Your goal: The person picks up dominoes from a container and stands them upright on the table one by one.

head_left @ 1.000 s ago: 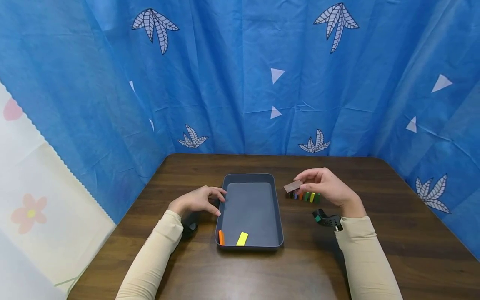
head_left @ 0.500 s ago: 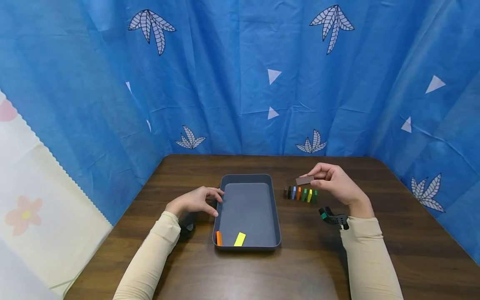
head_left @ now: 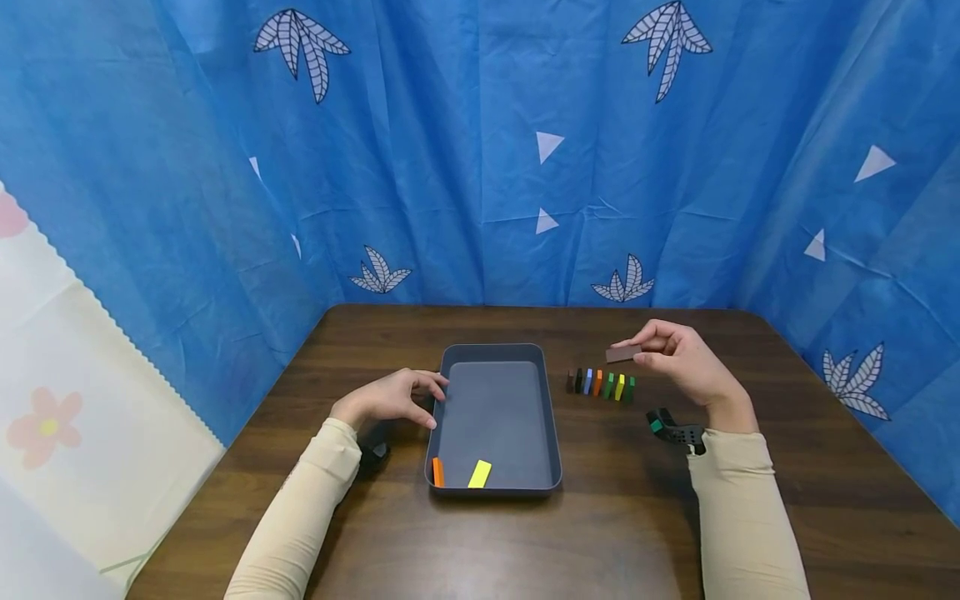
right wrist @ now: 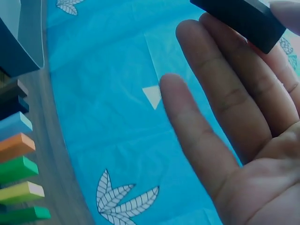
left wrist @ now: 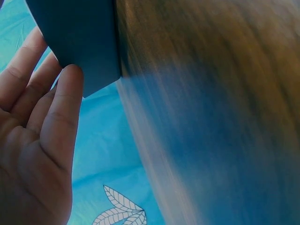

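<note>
My right hand point(head_left: 686, 365) pinches a brown domino-like block point(head_left: 623, 354) between thumb and fingers, raised above the table; in the right wrist view the same block point(right wrist: 243, 21) looks nearly black. Below and left of it, a row of several upright coloured blocks point(head_left: 597, 382) stands on the table: brown, black, blue, orange, green and yellow. My left hand point(head_left: 393, 397) touches the left rim of a dark grey tray point(head_left: 553, 417), fingers loosely bent and thumb against its side. Inside the tray's near end are an orange block point(head_left: 438, 472) standing at the left corner and a yellow block point(head_left: 480, 474) lying slanted.
The brown wooden table point(head_left: 480, 542) runs back to a blue curtain point(head_left: 450, 167) with leaf prints. A pale flowered cloth point(head_left: 90, 400) hangs at the left. Black camera mounts sit at both wrists, one of them point(head_left: 675, 429) below the right hand.
My right hand has moved right and slightly up with the brown block, away from over the row, which now shows fully. The block has turned more level. My left hand stays at the tray.
</note>
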{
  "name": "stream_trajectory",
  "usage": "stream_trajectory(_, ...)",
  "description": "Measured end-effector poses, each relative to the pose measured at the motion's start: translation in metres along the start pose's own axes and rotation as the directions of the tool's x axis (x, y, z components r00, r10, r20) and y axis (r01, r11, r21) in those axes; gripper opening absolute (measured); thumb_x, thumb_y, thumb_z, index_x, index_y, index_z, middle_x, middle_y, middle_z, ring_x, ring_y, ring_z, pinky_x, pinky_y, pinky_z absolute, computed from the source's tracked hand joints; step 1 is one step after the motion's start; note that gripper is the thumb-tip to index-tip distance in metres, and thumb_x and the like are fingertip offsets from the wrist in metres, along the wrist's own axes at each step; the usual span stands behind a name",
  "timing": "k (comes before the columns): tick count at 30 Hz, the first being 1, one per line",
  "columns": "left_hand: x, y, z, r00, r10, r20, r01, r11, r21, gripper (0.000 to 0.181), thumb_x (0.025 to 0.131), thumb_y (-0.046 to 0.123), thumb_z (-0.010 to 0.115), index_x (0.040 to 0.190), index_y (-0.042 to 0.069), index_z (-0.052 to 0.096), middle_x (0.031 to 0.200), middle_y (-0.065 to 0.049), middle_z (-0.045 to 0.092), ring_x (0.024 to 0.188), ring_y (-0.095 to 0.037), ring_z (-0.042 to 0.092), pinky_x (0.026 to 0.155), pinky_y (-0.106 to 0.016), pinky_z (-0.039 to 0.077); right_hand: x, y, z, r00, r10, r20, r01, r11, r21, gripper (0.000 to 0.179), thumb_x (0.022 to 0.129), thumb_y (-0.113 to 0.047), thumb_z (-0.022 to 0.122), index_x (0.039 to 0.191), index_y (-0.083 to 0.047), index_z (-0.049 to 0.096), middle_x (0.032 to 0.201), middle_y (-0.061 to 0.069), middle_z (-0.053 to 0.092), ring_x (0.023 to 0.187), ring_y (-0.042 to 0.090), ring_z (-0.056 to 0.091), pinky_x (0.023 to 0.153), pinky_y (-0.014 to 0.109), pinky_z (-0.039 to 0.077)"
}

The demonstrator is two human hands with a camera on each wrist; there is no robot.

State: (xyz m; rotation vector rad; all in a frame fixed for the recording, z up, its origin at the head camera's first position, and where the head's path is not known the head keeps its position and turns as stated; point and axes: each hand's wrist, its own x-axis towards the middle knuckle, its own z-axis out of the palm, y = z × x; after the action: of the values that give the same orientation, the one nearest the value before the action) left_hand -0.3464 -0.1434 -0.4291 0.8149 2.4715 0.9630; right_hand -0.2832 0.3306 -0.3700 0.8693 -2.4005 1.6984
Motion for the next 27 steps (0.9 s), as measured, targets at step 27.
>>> stream_trajectory(27, -0.001, 0.003, -0.001, 1.000, 0.009, 0.008, -0.009, 1.000, 0.013, 0.038, 0.081, 0.024, 0.085, 0.113, 0.009, 0.071, 0.152, -0.012, 0.050, 0.140, -0.039, 0.046, 0.111, -0.053, 0.043, -0.017, 0.036, -0.017, 0.946, 0.229, -0.229, -0.250, 0.966, -0.068, 0.036, 0.097, -0.022, 0.067, 0.117, 0.006, 0.060, 0.098, -0.012, 0.073, 0.091, 0.005, 0.068, 0.082, 0.016, 0.054)
